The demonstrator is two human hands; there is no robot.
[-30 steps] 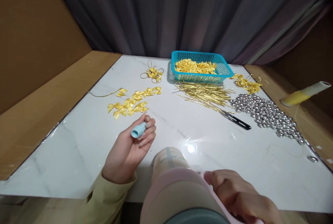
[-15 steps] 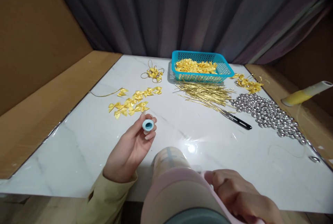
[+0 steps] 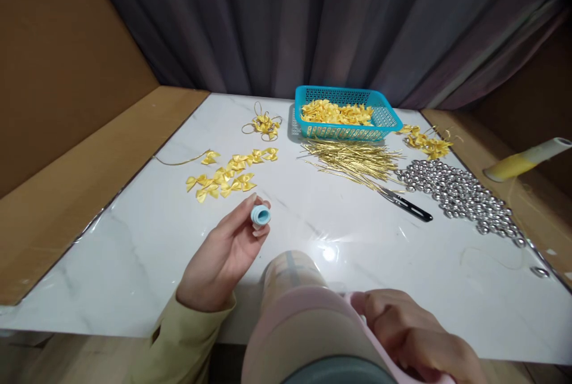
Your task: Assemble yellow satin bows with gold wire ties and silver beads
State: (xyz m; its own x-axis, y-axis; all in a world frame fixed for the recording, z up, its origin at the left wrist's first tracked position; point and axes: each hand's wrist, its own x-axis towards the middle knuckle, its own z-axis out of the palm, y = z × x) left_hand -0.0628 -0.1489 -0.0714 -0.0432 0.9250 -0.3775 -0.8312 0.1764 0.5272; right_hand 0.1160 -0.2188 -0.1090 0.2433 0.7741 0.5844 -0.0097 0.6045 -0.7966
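My left hand (image 3: pixel 223 253) is closed around a small light blue cap (image 3: pixel 261 215), its hollow round end turned toward me. Close to my face is a large insulated tumbler (image 3: pixel 308 336) with a beige and pink body, a plaid lower part and a dark grey-green top edge at the bottom of the view. The fingers of my right hand (image 3: pixel 415 333) wrap round its pink handle (image 3: pixel 370 336). Part of the tumbler is cut off by the frame. Yellow satin bows (image 3: pixel 223 178) lie on the white marbled tabletop (image 3: pixel 147 253) beyond my left hand.
A turquoise basket (image 3: pixel 346 133) of yellow bows stands at the back. Gold twist ties (image 3: pixel 353 161), a black-handled knife-like tool (image 3: pixel 409 206) and silver beads (image 3: pixel 460 196) lie to the right. Bow-and-wire bundles (image 3: pixel 266 127) lie behind. A yellow-and-white tube (image 3: pixel 527 161) stands at the right edge.
The light blue cap has tilted and shifted slightly right in my left fingers, so more of its ringed side shows. My right hand and the tumbler have barely moved.
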